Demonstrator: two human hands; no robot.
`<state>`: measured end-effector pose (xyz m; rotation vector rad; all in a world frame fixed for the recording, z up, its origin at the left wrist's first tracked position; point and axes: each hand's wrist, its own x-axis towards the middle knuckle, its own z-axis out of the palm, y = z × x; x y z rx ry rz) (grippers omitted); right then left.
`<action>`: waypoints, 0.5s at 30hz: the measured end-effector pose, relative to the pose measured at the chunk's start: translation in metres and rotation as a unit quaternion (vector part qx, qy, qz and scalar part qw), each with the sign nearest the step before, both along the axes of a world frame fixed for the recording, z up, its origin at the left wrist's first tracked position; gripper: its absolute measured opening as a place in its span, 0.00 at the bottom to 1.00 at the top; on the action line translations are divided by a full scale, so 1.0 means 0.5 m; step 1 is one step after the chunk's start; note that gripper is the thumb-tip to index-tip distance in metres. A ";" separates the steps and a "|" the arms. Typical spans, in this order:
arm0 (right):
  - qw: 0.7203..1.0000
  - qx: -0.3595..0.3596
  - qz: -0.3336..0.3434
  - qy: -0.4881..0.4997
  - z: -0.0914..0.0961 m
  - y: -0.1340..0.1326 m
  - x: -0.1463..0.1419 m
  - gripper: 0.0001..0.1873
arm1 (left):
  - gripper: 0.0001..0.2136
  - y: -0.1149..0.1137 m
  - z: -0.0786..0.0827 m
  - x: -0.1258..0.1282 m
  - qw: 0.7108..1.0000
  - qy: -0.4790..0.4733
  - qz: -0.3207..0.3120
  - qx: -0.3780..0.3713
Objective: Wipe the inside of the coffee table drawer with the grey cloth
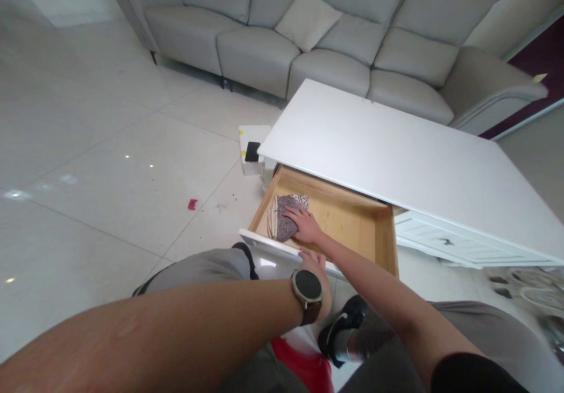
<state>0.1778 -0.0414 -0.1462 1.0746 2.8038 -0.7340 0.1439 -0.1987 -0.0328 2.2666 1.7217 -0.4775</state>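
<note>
A wooden drawer (352, 222) with a white front is pulled out from the white coffee table (396, 158). Folded cloth (282, 228), dark patterned with a lighter border, lies in the drawer's left end. My right hand (306, 225) rests on top of this cloth, palm down, with the fingers stretched out and apart. At the drawer's front edge, my left hand (316, 264) has its fingers hooked over the rim. A watch (307, 285) is on that wrist, and part of the hand is hidden behind it.
A grey sofa (259, 52) with a beige cushion (307, 19) stands behind the table. Beside the table's left end, a white box (252, 168) bears a dark flat object (252, 151). A small red scrap (192, 204) lies on the tiles. Something red (304, 366) is between my legs.
</note>
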 end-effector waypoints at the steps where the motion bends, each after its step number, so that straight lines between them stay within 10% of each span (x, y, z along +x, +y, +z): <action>1: 1.000 -0.001 -0.001 0.000 0.000 0.000 0.000 0.46 | 0.24 0.000 -0.003 0.000 1.000 -0.004 0.002 -0.003; 15: 0.999 0.017 0.005 0.030 -0.003 0.006 0.009 0.44 | 0.24 0.012 -0.006 0.001 0.999 -0.002 -0.014 -0.051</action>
